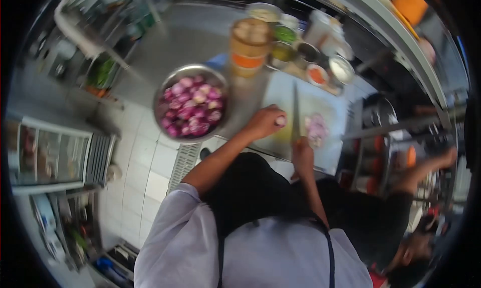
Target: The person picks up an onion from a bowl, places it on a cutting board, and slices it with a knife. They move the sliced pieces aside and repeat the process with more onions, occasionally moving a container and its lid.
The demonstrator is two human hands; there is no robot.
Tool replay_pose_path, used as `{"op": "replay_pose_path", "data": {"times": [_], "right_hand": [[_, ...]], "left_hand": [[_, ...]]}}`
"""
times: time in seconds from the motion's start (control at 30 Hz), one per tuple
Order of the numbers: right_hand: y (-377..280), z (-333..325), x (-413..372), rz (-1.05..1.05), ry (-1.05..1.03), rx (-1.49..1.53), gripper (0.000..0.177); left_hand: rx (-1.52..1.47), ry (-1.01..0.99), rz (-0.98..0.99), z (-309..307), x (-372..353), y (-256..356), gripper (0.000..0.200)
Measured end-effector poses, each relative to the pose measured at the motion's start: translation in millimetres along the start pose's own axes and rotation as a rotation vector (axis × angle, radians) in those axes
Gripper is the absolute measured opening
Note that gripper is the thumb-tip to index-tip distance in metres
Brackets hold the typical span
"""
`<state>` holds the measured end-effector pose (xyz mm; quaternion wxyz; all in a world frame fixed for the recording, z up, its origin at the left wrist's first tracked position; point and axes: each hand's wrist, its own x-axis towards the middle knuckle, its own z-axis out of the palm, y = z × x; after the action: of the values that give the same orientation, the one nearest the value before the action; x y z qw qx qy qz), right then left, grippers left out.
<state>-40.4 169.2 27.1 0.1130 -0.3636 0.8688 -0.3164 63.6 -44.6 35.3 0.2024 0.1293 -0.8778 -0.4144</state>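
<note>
My left hand (264, 122) is closed around a red onion (280, 121) above the left part of the white cutting board (276, 90). My right hand (302, 155) grips the handle of a knife (295, 105), whose long blade points away from me over the board. Right of the blade lies a heap of cut onion (316, 129). A steel bowl (193, 69) stands left of the board, filled with several peeled red onions (186, 107). Between my left hand and the knife blade there is a gap.
Behind the board stand a tall orange-banded container (248, 60), a tub of green bits (285, 35), a bowl of white stuff (341, 69) and a cup of orange-red pieces (317, 75). Another person (373, 223) in dark clothes is close on my right. Shelving (391, 122) stands there too.
</note>
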Motion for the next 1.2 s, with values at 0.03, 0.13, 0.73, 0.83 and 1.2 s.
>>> {"op": "replay_pose_path", "data": {"times": [0.03, 0.13, 0.73, 0.83, 1.2], "right_hand": [[-9, -5, -2, 0.011, 0.001, -0.063, 0.021], [-21, -18, -6, 0.025, -0.037, -0.149, 0.022], [-65, -59, -35, -0.055, -0.201, -0.252, 0.021], [-72, -60, -34, 0.003, -0.255, -0.277, 0.021], [-23, 27, 9, -0.057, -0.237, -0.274, 0.022]], "left_hand": [[0.058, -0.041, -0.013, 11, 5, -7, 0.041], [0.092, 0.077, 0.061, 31, 9, -25, 0.045], [-0.695, 0.282, -0.421, 57, 15, -31, 0.018], [-0.581, 0.294, -0.436, 60, 16, -31, 0.018], [-0.519, 0.266, -0.406, 77, 14, -67, 0.025]]}}
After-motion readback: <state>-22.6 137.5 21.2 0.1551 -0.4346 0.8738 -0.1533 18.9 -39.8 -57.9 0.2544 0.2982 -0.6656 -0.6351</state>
